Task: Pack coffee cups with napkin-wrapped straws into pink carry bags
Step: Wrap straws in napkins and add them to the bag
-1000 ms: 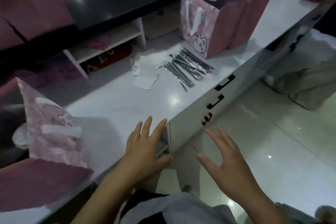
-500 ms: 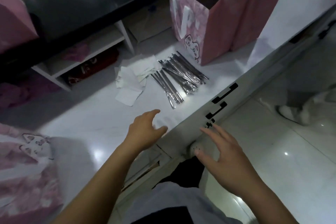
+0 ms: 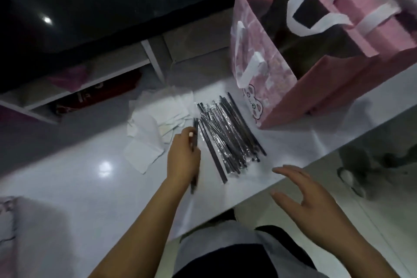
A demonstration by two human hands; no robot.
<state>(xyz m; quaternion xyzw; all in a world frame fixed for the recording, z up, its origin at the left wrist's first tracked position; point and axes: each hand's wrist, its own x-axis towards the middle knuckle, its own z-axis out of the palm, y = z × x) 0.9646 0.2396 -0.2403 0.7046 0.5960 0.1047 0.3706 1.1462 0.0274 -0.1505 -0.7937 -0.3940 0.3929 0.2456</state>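
A pile of black straws in clear wrappers (image 3: pixel 228 133) lies on the white counter (image 3: pixel 90 187). My left hand (image 3: pixel 184 158) grips one wrapped straw (image 3: pixel 195 127) at the pile's left edge. Loose white napkins (image 3: pixel 155 128) are scattered just left of the straws. My right hand (image 3: pixel 309 196) hovers open over the counter's front edge, holding nothing. An open pink carry bag (image 3: pixel 270 79) with white handles and a cartoon face stands behind the straws on the right. No coffee cup is visible.
A second pink bag (image 3: pixel 370 13) leans against the first at the top right. Another pink bag (image 3: pixel 6 221) shows at the lower left edge. Behind the counter are a dark glossy surface and a low white shelf (image 3: pixel 90 83). Tiled floor lies to the right.
The view has shifted closer to the straws and the bag. My left hand has reached forward from the counter's edge and taken hold of one straw. My right hand stays open near the edge.
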